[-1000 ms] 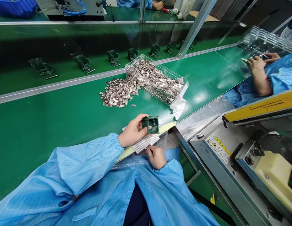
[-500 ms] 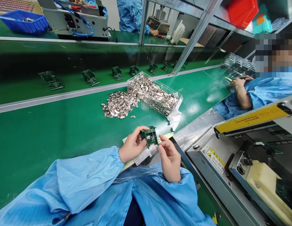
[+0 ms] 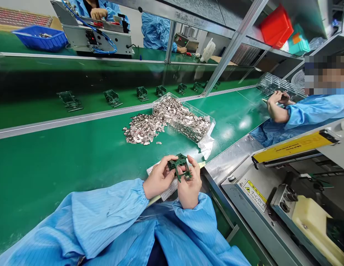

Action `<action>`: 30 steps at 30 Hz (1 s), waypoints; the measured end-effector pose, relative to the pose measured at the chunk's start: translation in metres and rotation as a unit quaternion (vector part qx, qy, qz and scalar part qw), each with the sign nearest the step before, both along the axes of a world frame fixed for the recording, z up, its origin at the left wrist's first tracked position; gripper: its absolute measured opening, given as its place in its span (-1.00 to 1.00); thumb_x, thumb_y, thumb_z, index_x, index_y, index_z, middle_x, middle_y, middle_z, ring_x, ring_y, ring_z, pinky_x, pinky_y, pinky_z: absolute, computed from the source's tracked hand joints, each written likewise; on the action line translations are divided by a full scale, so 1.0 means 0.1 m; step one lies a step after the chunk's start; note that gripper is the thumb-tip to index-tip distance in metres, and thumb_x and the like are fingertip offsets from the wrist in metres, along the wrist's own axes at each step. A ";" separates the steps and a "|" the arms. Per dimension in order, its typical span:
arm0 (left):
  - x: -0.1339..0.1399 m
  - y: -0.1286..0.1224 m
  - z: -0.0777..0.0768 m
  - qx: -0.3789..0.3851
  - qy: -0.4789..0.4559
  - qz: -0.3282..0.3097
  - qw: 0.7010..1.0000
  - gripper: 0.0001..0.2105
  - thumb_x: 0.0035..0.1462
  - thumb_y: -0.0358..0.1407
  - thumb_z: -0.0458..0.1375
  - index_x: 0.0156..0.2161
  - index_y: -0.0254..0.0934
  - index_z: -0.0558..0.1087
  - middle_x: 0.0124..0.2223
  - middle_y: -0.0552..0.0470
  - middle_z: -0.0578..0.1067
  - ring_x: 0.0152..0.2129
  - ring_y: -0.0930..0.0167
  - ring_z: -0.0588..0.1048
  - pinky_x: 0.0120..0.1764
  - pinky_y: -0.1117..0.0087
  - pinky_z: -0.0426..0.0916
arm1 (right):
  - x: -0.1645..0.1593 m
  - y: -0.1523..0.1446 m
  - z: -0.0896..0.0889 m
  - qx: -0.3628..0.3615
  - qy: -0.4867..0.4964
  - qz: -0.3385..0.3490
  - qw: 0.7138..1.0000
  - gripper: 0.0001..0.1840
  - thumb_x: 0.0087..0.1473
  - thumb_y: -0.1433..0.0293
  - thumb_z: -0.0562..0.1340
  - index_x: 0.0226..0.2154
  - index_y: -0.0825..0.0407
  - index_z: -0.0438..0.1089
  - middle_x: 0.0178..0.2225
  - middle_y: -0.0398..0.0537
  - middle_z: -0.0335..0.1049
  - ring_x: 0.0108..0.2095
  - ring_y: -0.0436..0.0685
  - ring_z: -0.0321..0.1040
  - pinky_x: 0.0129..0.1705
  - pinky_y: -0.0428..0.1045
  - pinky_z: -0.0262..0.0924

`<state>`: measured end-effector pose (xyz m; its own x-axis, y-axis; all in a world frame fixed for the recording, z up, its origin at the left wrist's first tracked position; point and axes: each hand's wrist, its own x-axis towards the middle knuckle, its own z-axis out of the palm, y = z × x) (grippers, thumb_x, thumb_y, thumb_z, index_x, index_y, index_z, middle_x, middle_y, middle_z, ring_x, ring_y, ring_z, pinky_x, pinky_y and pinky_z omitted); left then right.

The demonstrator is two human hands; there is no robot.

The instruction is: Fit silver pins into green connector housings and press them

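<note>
A small dark green frame-like part (image 3: 178, 161), with openings through its middle, is held in front of me just above the near edge of the bench. My left hand (image 3: 158, 181) pinches its left side between thumb and fingers. On its right side my right hand (image 3: 189, 187) is closed, with the thumb at the lower opening and a finger along the outer edge. Beneath my hands lies a white ribbed pad (image 3: 169, 190), partly covered. Whether a small piece is in my right fingers I cannot make out.
Beyond my hands, small metal pieces (image 3: 144, 129) are heaped beside a clear box (image 3: 212, 127) full of them. Similar green parts (image 3: 112, 98) line the far strip. A machine (image 3: 244, 192) stands at my right; a co-worker's hands (image 3: 277, 98) are farther right.
My right hand has moved left and up against the green part and now grips it. The part has turned and tilted. The camera view has shifted slightly.
</note>
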<state>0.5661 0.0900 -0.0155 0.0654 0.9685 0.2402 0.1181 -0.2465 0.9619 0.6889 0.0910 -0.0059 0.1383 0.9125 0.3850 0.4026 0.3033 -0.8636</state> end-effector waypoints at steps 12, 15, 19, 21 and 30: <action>-0.01 -0.04 0.04 0.006 0.030 0.006 1.000 -0.68 0.20 -0.37 0.05 0.07 -0.26 0.27 -0.46 0.15 0.31 -0.62 0.53 0.23 -0.54 0.51 0.12 | 0.02 0.07 -0.11 -0.078 0.176 0.047 0.980 -0.78 0.00 0.26 0.34 -0.49 0.03 0.35 0.04 0.10 0.29 0.07 0.29 0.25 0.05 0.16 0.19; 0.00 -0.06 0.04 0.013 0.021 0.000 1.000 -0.68 0.20 -0.37 0.06 0.06 -0.25 0.27 -0.42 0.12 0.34 -0.61 0.54 0.23 -0.53 0.52 0.14 | 0.03 0.08 -0.12 -0.095 0.233 0.071 0.965 -0.74 -0.04 0.28 0.38 -0.48 0.03 0.30 0.07 0.08 0.27 0.02 0.26 0.29 0.00 0.13 0.21; 0.00 -0.06 0.06 0.014 -0.035 -0.019 0.999 -0.69 0.20 -0.33 0.07 0.06 -0.24 0.25 -0.15 -0.05 0.44 -0.38 0.46 0.42 -0.34 0.47 0.34 | 0.14 0.07 -0.03 -0.109 0.274 0.143 0.945 -0.71 -0.02 0.28 0.38 -0.33 -0.02 0.27 0.06 0.05 0.31 -0.01 0.22 0.32 -0.04 0.10 0.25; -0.02 -0.07 0.08 -0.003 -0.054 -0.027 0.998 -0.67 0.21 -0.30 0.07 0.08 -0.25 0.23 -0.08 -0.09 0.43 -0.25 0.40 0.45 -0.21 0.41 0.39 | 0.26 0.03 0.05 -0.098 0.246 0.191 0.945 -0.60 0.01 0.28 0.37 -0.12 -0.07 0.28 0.15 0.06 0.24 0.08 0.24 0.26 -0.05 0.09 0.26; 0.06 -0.27 0.74 -0.083 0.064 -0.270 0.957 -0.60 0.23 -0.25 0.08 0.15 -0.18 0.20 0.03 -0.12 0.43 -0.17 0.34 0.49 -0.16 0.36 0.43 | 1.03 -0.40 0.51 0.050 0.063 0.290 0.954 -0.31 -0.07 0.12 0.45 0.10 -0.10 0.31 0.03 0.03 0.38 0.02 0.25 0.32 0.04 0.12 0.22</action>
<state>0.5722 0.0625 0.0585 0.5854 0.8096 0.0426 0.1355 -0.1495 0.9794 0.7918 0.0512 0.0455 -0.3275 0.8095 0.4873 0.0371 0.5264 -0.8494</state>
